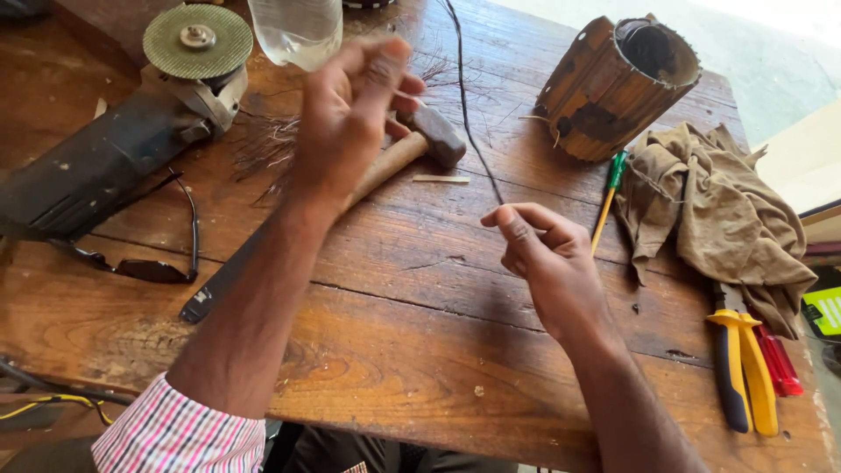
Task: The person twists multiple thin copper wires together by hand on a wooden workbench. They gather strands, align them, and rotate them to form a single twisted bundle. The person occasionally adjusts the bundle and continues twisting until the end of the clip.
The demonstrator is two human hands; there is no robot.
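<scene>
My left hand (350, 109) is raised over the table, blurred, with fingertips pinched together; I cannot make out anything between them. My right hand (543, 254) hovers lower, to the right, with thumb and forefinger pinched on the near end of a thin dark wire (469, 114) that runs away toward the table's far edge. Just beyond my left hand, a hammer (429, 140) with a wooden handle lies on the wooden table (394, 350). A tuft of fine wire strands (267, 144) lies to its left.
An angle grinder (131, 131) with a green disc, dark glasses (149, 267) and a dark flat blade (219, 289) lie left. A plastic bottle (298, 31) stands at the back. At right: wooden slat cylinder (618, 83), screwdriver (607, 197), khaki cloth (727, 219), yellow-handled pliers (745, 368).
</scene>
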